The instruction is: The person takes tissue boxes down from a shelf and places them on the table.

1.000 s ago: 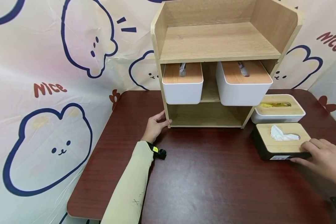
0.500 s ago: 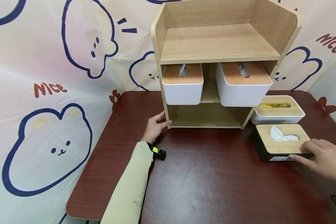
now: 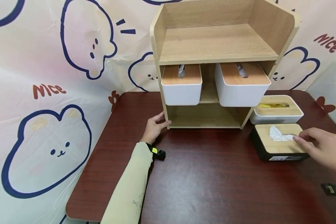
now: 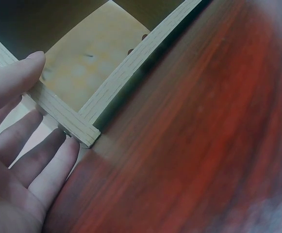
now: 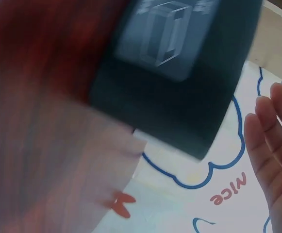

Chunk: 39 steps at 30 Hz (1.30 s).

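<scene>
My left hand grips the lower left side panel of a light wooden shelf, its thumb inside and its fingers outside; the left wrist view shows the fingers beside the panel's bottom corner. At the right, my right hand is over the right end of a black tissue box with a wooden lid, the fingers bent loosely and holding nothing. A white tissue sticks out of the lid's slot, near the fingertips. In the right wrist view the fingers are apart from the black box.
Two white boxes with wooden lids, a smaller one and a larger one, stand on the middle shelf and jut out in front. A low white tissue box with a wooden lid sits behind the black one. All stand on a dark red table.
My right hand has let go of the black tissue box's front right edge and risen above its lid, toward the tissue. My left hand has stayed on the shelf's panel.
</scene>
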{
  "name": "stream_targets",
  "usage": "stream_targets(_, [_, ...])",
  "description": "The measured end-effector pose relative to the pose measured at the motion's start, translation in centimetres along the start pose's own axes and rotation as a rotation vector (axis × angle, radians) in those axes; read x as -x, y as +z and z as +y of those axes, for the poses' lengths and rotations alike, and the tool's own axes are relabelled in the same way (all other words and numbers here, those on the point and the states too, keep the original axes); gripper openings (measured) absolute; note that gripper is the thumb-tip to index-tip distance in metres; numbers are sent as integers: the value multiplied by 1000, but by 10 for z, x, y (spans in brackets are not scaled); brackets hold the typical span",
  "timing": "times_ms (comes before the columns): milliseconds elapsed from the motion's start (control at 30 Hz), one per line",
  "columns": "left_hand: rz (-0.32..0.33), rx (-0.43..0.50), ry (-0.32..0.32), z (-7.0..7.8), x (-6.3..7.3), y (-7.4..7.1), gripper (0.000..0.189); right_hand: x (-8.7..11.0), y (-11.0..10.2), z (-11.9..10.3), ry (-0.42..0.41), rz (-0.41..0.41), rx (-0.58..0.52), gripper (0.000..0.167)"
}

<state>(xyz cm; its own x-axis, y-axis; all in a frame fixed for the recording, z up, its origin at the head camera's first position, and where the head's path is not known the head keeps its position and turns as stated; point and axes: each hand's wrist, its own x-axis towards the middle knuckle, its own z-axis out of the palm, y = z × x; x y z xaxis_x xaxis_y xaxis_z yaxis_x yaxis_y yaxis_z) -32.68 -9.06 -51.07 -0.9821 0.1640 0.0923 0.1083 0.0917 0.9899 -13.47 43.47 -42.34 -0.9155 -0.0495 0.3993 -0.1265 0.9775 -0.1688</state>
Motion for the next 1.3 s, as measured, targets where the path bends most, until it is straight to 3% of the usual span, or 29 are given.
stream_targets(367, [-2,7,-6,-1,1,0,63,-33,-7,-17,175,-4,-185,30])
stream_targets(600, [-2,-5,4,-2,1,0,64,-63,-8,-23,307,-8,-335,50])
stream_targets(700, [-7,0,10,-2,0,0,64,-77,-10,-25,321,-12,-433,51])
stream_targets(967, [-16,7,-15,-3,0,-1,64,-123,-11,-36,249,74,-693,42])
stream_targets(1300, [-23,35,-33,-2,3,-1,63,-180,-33,-64,99,370,-837,34])
